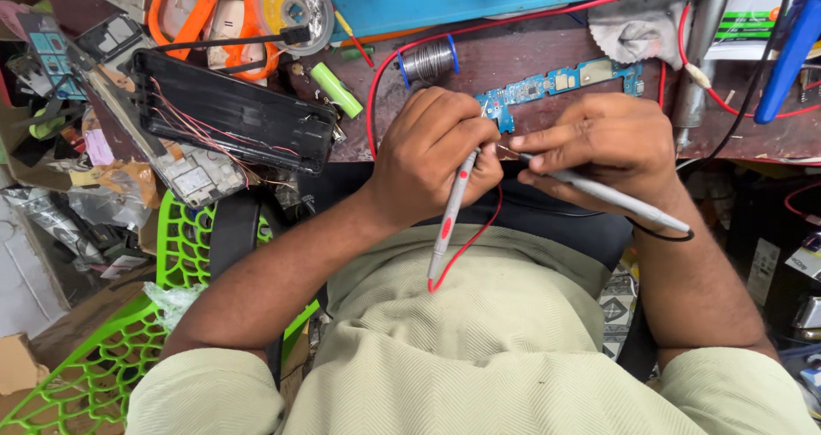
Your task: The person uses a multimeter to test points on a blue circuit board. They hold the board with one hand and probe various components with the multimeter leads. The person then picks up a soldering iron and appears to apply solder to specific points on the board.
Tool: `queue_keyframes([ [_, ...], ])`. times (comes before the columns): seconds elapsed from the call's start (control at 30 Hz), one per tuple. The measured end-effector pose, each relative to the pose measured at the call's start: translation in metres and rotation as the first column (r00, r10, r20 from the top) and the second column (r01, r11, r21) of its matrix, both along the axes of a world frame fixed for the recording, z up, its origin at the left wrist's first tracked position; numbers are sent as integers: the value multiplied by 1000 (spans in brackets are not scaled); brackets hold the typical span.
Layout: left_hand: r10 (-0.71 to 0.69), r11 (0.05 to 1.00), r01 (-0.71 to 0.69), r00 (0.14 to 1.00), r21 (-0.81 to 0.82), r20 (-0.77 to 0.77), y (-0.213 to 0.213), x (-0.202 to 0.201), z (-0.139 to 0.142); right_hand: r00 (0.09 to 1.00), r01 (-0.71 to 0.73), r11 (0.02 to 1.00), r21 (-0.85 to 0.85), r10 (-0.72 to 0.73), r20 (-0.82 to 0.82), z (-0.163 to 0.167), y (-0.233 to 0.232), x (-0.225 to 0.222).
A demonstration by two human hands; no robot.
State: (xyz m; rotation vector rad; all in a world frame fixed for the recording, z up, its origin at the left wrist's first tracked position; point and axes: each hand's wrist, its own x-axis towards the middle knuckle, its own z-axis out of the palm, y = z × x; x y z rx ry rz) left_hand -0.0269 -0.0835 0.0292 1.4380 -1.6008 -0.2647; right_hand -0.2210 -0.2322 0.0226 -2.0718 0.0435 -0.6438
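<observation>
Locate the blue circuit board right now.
In the head view the blue circuit board lies flat on the brown bench top, just beyond the knuckles of both hands, between the solder spool on its left and a grey cloth upper right.

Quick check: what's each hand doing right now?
Left hand: closed on a grey probe with red lead, tip at the blue circuit board.
Right hand: closed on a grey probe with black lead.

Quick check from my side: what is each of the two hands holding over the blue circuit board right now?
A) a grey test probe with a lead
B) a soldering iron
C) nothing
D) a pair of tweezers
A: the left hand grips a grey probe with a red lead, the right hand a grey probe with a black lead, both aimed toward the blue circuit board.
</observation>
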Motion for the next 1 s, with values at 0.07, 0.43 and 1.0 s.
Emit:
queue_keyframes([
  [0.07,8,1000,-8,1000,-2,19,0,0,0,1000,-13,997,-79,14,21,0,-1,0],
  [0.43,-19,1000,19,1000,-9,5,1,0,-1,998,56,976,-208,-53,21,1,6,0],
  [1.0,75,996,-74,997,55,-18,-1,-7,-5,987,159,878,-451,-128,99,0,13,-7],
])
